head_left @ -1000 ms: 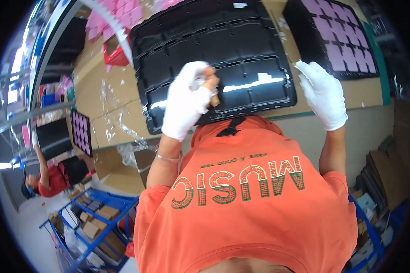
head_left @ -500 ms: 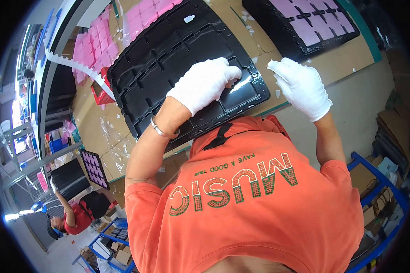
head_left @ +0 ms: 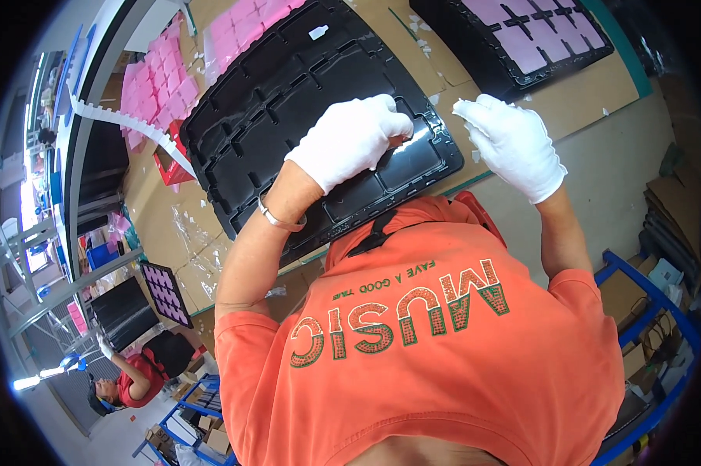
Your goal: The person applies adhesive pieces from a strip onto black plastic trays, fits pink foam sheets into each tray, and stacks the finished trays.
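A black plastic tray with moulded compartments lies before me on the cardboard-covered table. My left hand, in a white glove, is over the tray's right-hand compartments. Its fingers are curled in, bare skin showing at a fingertip; whatever they pinch is hidden. A small white piece rests near the tray's far edge. Just past the tray's right side is my right hand, also white-gloved and raised. Its fingers are pressed together, pointing towards the tray, and what lies between them is too small to make out.
At the far right stands a black tray stack topped with pink pieces. Pink sheets and a red box lie left of my tray. White scraps dot the cardboard. A co-worker is at lower left.
Both hands keep nearly the same place and pose. The right hand has shifted slightly left. The co-worker at lower left has lowered an arm a little.
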`<move>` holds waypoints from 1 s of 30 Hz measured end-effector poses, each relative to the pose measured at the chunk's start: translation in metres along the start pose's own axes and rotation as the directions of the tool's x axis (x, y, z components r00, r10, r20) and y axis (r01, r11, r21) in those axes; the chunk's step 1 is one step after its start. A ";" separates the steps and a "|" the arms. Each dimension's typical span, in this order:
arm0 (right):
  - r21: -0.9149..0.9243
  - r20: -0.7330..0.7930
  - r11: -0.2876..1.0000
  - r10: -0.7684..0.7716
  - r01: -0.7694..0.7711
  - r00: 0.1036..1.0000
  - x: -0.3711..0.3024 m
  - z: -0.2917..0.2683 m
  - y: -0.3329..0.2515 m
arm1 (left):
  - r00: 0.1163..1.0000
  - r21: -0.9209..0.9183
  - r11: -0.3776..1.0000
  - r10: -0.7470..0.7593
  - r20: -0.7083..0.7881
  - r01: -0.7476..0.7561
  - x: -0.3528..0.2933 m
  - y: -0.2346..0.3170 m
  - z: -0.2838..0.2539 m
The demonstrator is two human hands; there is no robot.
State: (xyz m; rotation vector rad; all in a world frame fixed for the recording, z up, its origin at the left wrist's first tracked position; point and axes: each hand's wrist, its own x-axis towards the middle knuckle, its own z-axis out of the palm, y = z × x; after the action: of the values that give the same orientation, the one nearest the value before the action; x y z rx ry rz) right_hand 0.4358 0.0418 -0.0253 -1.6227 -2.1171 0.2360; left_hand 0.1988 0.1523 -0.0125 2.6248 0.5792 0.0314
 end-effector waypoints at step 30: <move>0.026 0.020 1.000 -0.002 0.002 1.000 0.000 0.004 0.006 | 0.771 -0.027 0.929 -0.321 -0.549 0.368 0.030 -0.120 -0.038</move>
State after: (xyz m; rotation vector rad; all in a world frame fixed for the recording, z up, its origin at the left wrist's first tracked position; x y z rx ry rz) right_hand 0.4397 0.0446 -0.0309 -1.6096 -2.1221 0.2793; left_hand 0.1746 0.2776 -0.0319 2.5268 1.2783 0.6775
